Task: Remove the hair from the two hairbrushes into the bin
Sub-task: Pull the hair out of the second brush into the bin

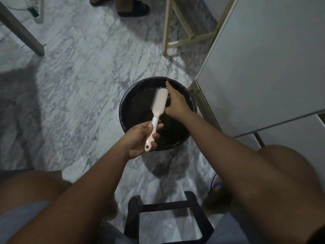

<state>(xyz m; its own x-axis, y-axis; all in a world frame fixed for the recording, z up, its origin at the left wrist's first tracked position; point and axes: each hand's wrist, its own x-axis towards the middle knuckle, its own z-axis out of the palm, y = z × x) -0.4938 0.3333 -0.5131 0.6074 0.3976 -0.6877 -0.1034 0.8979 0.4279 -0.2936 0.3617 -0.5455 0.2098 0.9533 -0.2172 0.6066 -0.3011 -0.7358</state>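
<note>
A pale pink hairbrush (159,102) with a white collar on its handle is held over the round black bin (128,95) on the marble floor. My left hand (140,138) grips the handle near its end. My right hand (175,101) is at the brush head's right side, fingers curled down beside it over the bin, one finger sticking up past the tip. Something dark shows under those fingers; whether it is hair I cannot tell. Only one hairbrush is in view.
A white cabinet (263,59) stands close to the bin's right. A black stool (168,219) sits between my knees. A wooden frame (177,32) and a grey table leg (22,32) stand further back, with another person's sandalled feet (131,6) at the top.
</note>
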